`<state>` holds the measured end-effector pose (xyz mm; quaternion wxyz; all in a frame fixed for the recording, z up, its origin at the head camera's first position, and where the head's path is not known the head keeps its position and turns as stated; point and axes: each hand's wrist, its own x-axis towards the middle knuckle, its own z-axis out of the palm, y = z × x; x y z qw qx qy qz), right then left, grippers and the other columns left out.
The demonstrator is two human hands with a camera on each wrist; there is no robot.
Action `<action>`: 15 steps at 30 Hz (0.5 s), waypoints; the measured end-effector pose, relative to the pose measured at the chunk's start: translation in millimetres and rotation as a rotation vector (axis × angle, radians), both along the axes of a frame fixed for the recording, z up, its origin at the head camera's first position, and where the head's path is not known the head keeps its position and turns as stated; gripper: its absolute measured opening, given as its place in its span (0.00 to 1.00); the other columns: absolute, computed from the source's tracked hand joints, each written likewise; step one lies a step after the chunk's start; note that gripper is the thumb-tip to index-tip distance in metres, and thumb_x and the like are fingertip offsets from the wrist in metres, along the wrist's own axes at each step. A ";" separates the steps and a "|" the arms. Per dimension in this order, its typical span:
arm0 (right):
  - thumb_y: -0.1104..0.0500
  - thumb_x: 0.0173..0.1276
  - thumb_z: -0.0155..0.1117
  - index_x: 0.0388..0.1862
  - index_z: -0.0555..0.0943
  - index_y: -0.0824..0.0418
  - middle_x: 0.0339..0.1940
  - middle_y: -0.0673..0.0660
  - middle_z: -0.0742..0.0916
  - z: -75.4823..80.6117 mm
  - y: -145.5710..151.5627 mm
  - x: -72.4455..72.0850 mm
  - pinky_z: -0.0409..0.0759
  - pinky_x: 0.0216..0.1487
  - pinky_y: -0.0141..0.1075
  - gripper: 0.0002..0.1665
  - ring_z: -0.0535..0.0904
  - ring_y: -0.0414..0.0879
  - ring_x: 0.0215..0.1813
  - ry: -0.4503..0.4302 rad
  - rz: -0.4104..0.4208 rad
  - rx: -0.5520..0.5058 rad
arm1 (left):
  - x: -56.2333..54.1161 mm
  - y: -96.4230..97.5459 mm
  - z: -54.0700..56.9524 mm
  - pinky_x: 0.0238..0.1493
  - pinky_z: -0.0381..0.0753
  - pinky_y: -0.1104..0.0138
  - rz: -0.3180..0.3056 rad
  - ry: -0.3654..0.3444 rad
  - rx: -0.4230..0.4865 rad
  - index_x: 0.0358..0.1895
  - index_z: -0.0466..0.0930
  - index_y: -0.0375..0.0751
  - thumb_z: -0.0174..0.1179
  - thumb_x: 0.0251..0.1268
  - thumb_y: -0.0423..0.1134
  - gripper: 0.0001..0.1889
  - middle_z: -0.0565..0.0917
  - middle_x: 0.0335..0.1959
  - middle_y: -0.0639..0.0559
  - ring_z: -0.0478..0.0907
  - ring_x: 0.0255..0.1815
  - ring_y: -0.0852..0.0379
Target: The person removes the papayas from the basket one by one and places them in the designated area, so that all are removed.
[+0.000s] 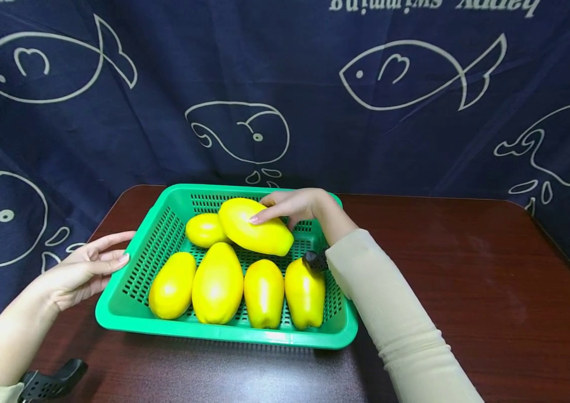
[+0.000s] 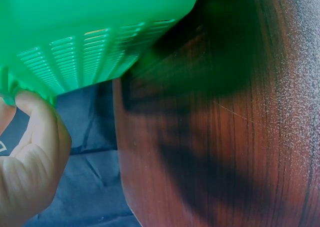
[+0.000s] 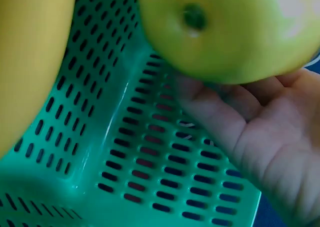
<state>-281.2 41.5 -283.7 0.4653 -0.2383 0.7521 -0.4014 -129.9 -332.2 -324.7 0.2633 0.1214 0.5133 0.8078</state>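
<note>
A green slotted plastic basket (image 1: 219, 334) holds several glossy yellow fruits. My left hand (image 1: 83, 271) grips its left rim, and the left wrist view shows the fingers (image 2: 37, 112) at the basket's edge. Inside the basket at the back, my right hand (image 1: 300, 204) holds a large yellow papaya (image 1: 251, 224) with the thumb across its top; other fingers are partly hidden behind it. In the right wrist view this papaya (image 3: 225, 42) shows its dark stem spot, above the slotted floor. A smaller yellow fruit (image 1: 204, 230) lies just left of it.
Along the basket's front side lie a rounded yellow fruit (image 1: 173, 285), a larger one (image 1: 217, 285) and two lobed ones (image 1: 264, 294). The dark red-brown table (image 1: 456, 280) extends to the right. A navy cloth (image 1: 310, 145) with white fish drawings hangs behind.
</note>
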 end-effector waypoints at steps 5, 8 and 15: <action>0.49 0.65 0.59 0.62 0.65 0.63 0.57 0.59 0.73 5.4 -1.6 2.3 0.78 0.51 0.47 0.32 0.69 0.52 0.59 -0.015 -0.061 -0.055 | -0.4 0.4 1.2 0.46 0.80 0.60 0.005 -0.010 -0.003 0.59 0.74 0.49 0.40 0.70 0.20 0.24 0.83 0.45 0.45 0.81 0.46 0.52; 0.50 0.65 0.59 0.63 0.65 0.64 0.56 0.59 0.74 9.4 -2.6 3.9 0.78 0.50 0.48 0.32 0.69 0.52 0.59 -0.022 -0.091 -0.074 | -0.6 0.5 1.9 0.46 0.80 0.60 0.001 -0.011 0.003 0.59 0.74 0.49 0.40 0.70 0.20 0.24 0.83 0.46 0.45 0.81 0.47 0.52; 0.48 0.65 0.59 0.63 0.66 0.64 0.56 0.60 0.76 17.8 -3.2 7.8 0.77 0.50 0.50 0.33 0.70 0.53 0.58 -0.057 -0.194 -0.120 | 0.2 0.4 1.1 0.46 0.80 0.60 -0.012 -0.013 0.020 0.59 0.74 0.48 0.39 0.69 0.20 0.25 0.83 0.46 0.45 0.81 0.47 0.51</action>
